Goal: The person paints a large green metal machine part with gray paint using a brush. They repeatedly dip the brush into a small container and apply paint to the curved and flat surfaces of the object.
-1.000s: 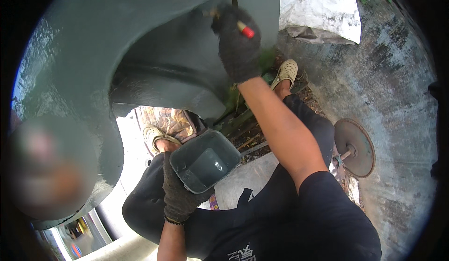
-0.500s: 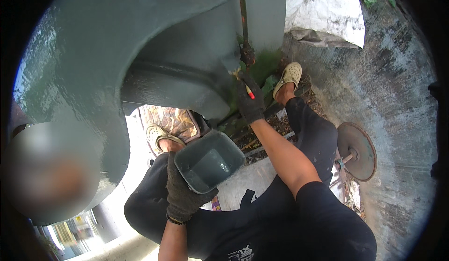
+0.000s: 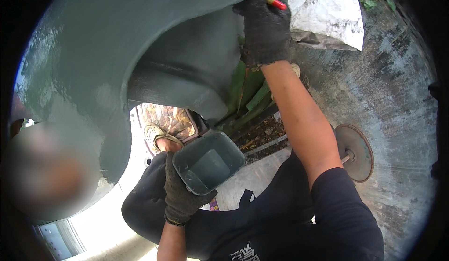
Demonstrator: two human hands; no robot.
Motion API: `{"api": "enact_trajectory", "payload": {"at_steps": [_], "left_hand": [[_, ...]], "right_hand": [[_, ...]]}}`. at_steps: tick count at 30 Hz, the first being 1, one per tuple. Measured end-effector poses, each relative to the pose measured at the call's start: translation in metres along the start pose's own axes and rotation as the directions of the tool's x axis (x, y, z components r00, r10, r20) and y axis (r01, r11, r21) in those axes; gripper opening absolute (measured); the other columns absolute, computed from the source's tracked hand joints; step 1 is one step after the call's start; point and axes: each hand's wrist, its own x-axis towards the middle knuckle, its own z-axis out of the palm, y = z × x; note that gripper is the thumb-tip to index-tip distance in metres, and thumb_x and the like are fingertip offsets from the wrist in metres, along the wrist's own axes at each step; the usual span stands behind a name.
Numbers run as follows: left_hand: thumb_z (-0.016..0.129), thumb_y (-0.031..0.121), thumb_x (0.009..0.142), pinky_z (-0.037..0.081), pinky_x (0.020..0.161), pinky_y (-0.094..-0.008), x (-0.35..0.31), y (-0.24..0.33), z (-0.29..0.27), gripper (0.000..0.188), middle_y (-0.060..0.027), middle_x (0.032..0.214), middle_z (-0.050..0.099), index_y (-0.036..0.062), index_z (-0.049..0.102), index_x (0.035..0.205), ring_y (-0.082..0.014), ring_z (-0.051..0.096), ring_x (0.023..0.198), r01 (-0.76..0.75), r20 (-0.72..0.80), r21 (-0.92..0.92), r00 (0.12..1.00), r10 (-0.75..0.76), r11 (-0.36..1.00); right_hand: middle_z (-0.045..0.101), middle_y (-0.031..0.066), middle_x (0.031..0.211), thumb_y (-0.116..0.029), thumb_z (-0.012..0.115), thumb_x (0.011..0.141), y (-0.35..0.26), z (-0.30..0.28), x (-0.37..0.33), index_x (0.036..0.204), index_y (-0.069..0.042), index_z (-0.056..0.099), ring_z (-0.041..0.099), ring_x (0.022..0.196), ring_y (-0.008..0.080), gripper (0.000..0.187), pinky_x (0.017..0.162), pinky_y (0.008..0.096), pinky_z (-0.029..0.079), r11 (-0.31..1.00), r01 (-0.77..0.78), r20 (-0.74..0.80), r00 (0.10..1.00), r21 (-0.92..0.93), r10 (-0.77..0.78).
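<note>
In a dark work glove, my right hand (image 3: 267, 34) is raised to the edge of the big curved grey-painted piece (image 3: 107, 50). Its fingers are closed round a paintbrush (image 3: 276, 1), whose red-tipped, pale handle shows; the bristles are hidden. Lower down, my gloved left hand (image 3: 183, 200) grips the side of a dark, roughly square tub (image 3: 230, 145). Thin grey paint (image 3: 210, 167) lies in the bottom of the tub. The painted piece looks wet and shiny at its left.
A rusty-rimmed disc (image 3: 358, 151) on a short rod stands at the right by a weathered grey surface (image 3: 393, 120). White sheeting (image 3: 325, 15) hangs at the upper right. My left foot, in a beige clog (image 3: 154, 134), is by a patterned cloth (image 3: 170, 118). Leaves and litter lie below.
My right hand has moved up with the paintbrush, from low beside the rusty rod to the upper edge of the grey piece. My left hand and the tub have hardly moved.
</note>
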Motion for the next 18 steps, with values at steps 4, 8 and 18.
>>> {"api": "enact_trajectory", "payload": {"at_steps": [4,8,18], "left_hand": [[0.106,0.042,0.056,0.047,0.120,-0.0491,0.002,0.003,-0.005,0.146,-0.0229,0.156,0.057,-0.0051,0.024,0.168,-0.0399,0.058,0.144,0.006,0.006,0.008,1.000,-0.006,1.000],[0.106,0.043,0.057,0.046,0.120,-0.0493,0.002,0.006,-0.003,0.145,-0.0226,0.156,0.057,-0.0051,0.025,0.167,-0.0398,0.058,0.144,-0.017,0.001,0.041,1.000,0.017,0.999],[0.105,0.042,0.058,0.048,0.119,-0.0490,0.005,0.003,0.003,0.143,-0.0220,0.155,0.059,-0.0050,0.025,0.167,-0.0393,0.060,0.142,-0.025,0.016,-0.002,1.000,0.025,1.000]], "right_hand": [[0.075,0.0103,0.115,-0.021,0.059,0.113,-0.005,-0.010,-0.017,0.132,0.001,0.070,0.073,0.100,0.0183,0.031,0.087,0.0337,0.059,0.954,-0.097,0.067,0.994,0.285,0.081],[0.076,0.0059,0.123,-0.021,0.063,0.111,0.071,-0.042,-0.096,0.142,-0.001,0.068,0.071,0.108,0.0163,0.037,0.092,0.0303,0.055,0.974,-0.220,0.107,0.968,-0.059,0.225],[0.080,0.0117,0.108,-0.024,0.070,0.105,0.106,-0.059,-0.204,0.128,-0.004,0.077,0.074,0.094,0.0189,0.032,0.087,0.0360,0.057,0.778,-0.605,0.042,0.793,0.169,0.608]]}}
